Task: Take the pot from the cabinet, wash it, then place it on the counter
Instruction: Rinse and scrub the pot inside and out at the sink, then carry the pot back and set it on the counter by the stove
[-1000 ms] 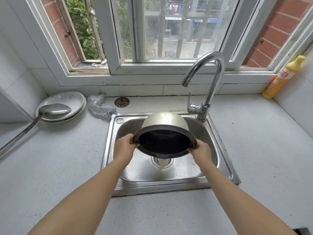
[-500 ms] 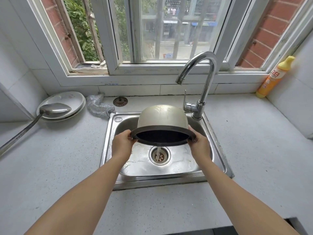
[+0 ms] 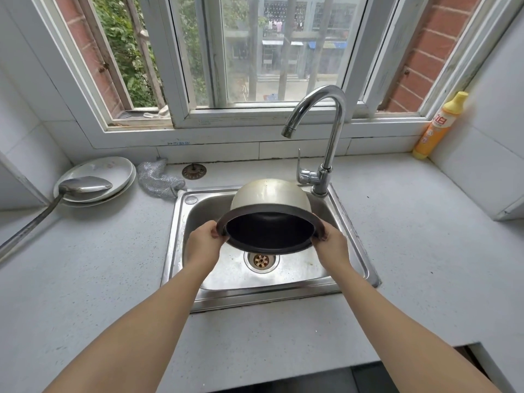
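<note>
The pot (image 3: 270, 195), a round metal bowl with a dark inside and a dark rim, hangs tipped over the steel sink (image 3: 353, 239), its mouth facing me and down. My left hand (image 3: 202, 243) grips the rim on the left side. On the right side, my right hand (image 3: 331, 246) holds the rim. The drain (image 3: 261, 260) shows below the pot. No water runs from the faucet (image 3: 326, 131), which stands behind the pot to the right.
Grey counter (image 3: 425, 251) runs on both sides of the sink. At the left lie stacked white plates (image 3: 113, 171) with a long metal ladle (image 3: 82, 187), a steel scrubber (image 3: 158, 180) and a drain plug (image 3: 194, 171). A yellow detergent bottle (image 3: 441, 124) stands in the right corner.
The pot has risen a little over the sink and its mouth now tips more toward me. The water that poured from it toward the drain has stopped.
</note>
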